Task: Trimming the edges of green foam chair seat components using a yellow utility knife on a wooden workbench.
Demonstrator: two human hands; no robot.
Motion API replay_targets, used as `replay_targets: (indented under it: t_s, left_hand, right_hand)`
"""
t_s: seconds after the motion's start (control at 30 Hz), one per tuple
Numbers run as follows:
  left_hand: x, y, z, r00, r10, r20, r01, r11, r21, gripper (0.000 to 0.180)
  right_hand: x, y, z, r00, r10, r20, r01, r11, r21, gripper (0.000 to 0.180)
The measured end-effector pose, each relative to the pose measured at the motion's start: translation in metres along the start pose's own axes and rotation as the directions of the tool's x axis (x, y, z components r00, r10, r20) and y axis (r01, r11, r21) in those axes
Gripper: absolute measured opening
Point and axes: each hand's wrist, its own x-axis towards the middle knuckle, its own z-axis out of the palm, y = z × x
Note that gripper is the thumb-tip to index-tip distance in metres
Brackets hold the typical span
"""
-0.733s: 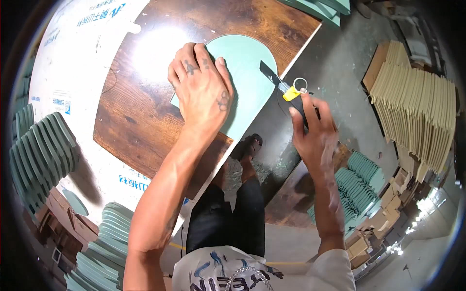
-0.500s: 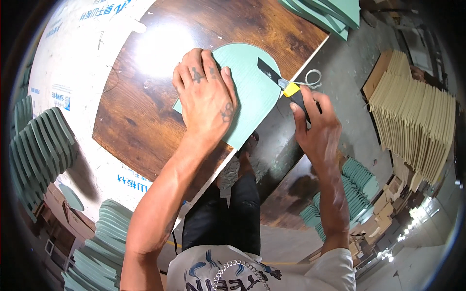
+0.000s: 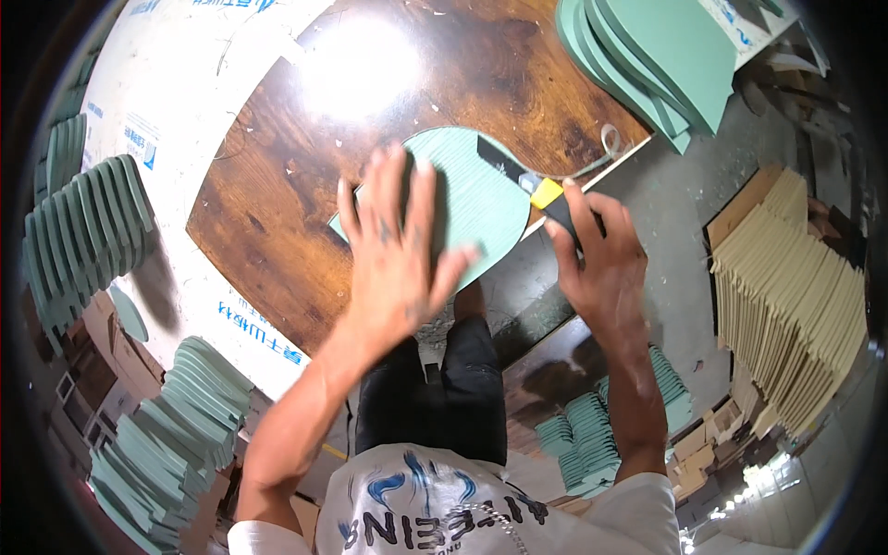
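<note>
Green arched panel [image 3: 481, 199] lies flat on the brown wooden tabletop [image 3: 277, 213], its lower edge reaching the table's near rim, pinned under the spread, open left hand [image 3: 398, 254]. Compared with half a second ago, the right hand [image 3: 597, 259], closed around a utility knife [image 3: 541, 190], has its blade further in over the panel's right edge, so the trimming seems under way, while no box or bin with contents shows, only loose stacks of green panels [image 3: 657, 55] and tan boards [image 3: 786, 296]

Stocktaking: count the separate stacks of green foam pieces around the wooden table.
5, perhaps more hidden: top right on the table, two at far left, lower left, and on the floor by the right arm.
</note>
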Motion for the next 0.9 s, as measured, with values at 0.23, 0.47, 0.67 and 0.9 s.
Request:
replay_targets:
  t_s: [0.23,0.47,0.67,0.9]
  left_hand:
    - [-0.037,0.036,-0.029,0.940,-0.116,0.321,0.078,0.989,0.129,0.094]
    - [-0.043,0.021,-0.048,0.972,-0.074,0.225,0.035,0.984,0.174,0.095]
    - [-0.017,0.022,-0.029,0.870,-0.491,0.047,0.491,0.871,0.004,0.064]
    - [-0.003,-0.001,0.015,0.888,-0.393,-0.237,0.414,0.909,0.040,0.054]
  right_hand:
    - [0.004,0.006,-0.016,1.000,0.003,0.028,-0.006,0.994,0.109,0.050]
    - [0.009,0.016,-0.023,0.994,0.004,0.107,-0.015,0.995,0.101,0.053]
    - [0.003,0.010,-0.016,0.993,0.059,0.102,-0.067,0.995,0.080,0.051]
    - [0.010,0.006,-0.020,0.986,0.080,0.146,-0.086,0.996,0.036,0.050]
